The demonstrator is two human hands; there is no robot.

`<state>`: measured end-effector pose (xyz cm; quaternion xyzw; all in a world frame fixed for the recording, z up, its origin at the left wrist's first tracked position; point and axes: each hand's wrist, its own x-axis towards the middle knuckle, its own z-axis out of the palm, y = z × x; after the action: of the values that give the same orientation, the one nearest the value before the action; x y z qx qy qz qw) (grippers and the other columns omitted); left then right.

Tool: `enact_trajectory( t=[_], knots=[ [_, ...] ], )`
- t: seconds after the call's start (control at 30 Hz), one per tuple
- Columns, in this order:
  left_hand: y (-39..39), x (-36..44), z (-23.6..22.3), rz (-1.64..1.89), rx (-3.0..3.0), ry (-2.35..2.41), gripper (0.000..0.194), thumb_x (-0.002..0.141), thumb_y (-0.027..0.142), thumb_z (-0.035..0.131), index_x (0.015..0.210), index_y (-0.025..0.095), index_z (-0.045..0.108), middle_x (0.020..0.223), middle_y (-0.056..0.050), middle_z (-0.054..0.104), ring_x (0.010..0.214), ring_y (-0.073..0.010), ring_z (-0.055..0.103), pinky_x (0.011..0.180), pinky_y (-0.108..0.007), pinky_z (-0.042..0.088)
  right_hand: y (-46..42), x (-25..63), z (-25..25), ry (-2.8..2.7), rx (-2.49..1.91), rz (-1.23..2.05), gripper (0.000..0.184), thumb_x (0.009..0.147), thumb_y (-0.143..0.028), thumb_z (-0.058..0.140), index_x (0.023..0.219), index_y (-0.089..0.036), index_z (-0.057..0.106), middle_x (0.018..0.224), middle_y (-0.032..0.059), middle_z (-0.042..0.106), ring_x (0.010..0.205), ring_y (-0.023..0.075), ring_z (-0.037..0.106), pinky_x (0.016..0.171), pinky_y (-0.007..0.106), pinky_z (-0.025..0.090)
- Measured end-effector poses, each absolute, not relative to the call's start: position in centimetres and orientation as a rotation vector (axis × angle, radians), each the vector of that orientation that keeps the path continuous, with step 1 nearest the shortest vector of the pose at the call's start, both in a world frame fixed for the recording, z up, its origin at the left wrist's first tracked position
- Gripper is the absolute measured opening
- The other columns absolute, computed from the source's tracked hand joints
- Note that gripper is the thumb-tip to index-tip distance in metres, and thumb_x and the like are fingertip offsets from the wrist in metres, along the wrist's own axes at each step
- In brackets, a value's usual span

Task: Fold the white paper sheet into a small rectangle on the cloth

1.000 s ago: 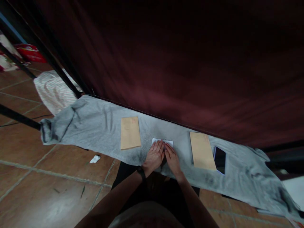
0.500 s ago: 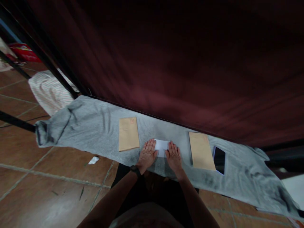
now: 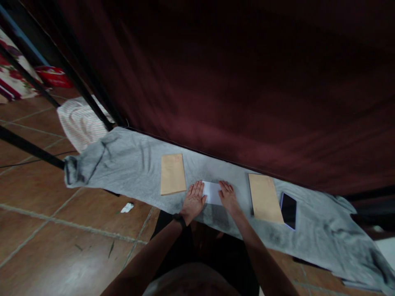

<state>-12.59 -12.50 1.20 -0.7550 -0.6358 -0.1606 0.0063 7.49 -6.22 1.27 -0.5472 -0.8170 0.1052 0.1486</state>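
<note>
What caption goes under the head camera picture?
Left hand and right hand at opposite ends of an oblong white paper, between two tan envelope-like rectangles.

– What touches the white paper (image 3: 212,194)?
– The left hand (image 3: 193,200) at its left end, the right hand (image 3: 228,197) at its right.
– And the phone (image 3: 289,210)?
– It lies right of the paper, past a brown envelope (image 3: 266,198).
</note>
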Motion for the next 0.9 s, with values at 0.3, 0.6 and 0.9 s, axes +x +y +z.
enact_trajectory(
  t=[0.3,0.6,0.9],
  knots=[
    [-13.0,-13.0,1.5,-0.597,-2.393,-2.0,0.056,0.101,0.035,0.036,0.15,0.009,0.035,0.155,-0.016,0.041,0.147,-0.0259,0.032,0.12,-0.046,0.026,-3.5,6.0,3.5,-2.243,-1.692,0.631,0.04,0.075,-0.013,0.061,0.114,-0.023,0.069,0.122,0.0093,0.064,0.116,0.0258,0.055,0.103,0.04,0.038],
    [-13.0,-13.6,2.1,-1.564,-2.327,-2.238,0.069,0.095,0.035,0.054,0.155,0.019,0.024,0.15,-0.015,0.047,0.138,-0.0258,0.045,0.113,-0.045,0.039,-4.4,8.6,5.1,-1.885,-1.414,1.058,0.013,0.08,-0.034,0.055,0.079,-0.022,0.06,0.076,-0.0005,0.064,0.075,0.0188,0.059,0.07,0.029,0.046],
    [-12.3,-14.1,6.0,-1.988,-2.439,-2.036,0.034,0.087,0.012,0.057,0.116,0.024,0.07,0.121,-0.007,0.069,0.115,-0.0241,0.061,0.1,-0.043,0.049,-6.0,8.0,7.6,-1.509,-1.09,1.256,0.017,0.078,-0.041,0.064,0.082,-0.024,0.064,0.129,0.004,0.064,0.119,0.0232,0.056,0.099,0.035,0.042]
  ],
)
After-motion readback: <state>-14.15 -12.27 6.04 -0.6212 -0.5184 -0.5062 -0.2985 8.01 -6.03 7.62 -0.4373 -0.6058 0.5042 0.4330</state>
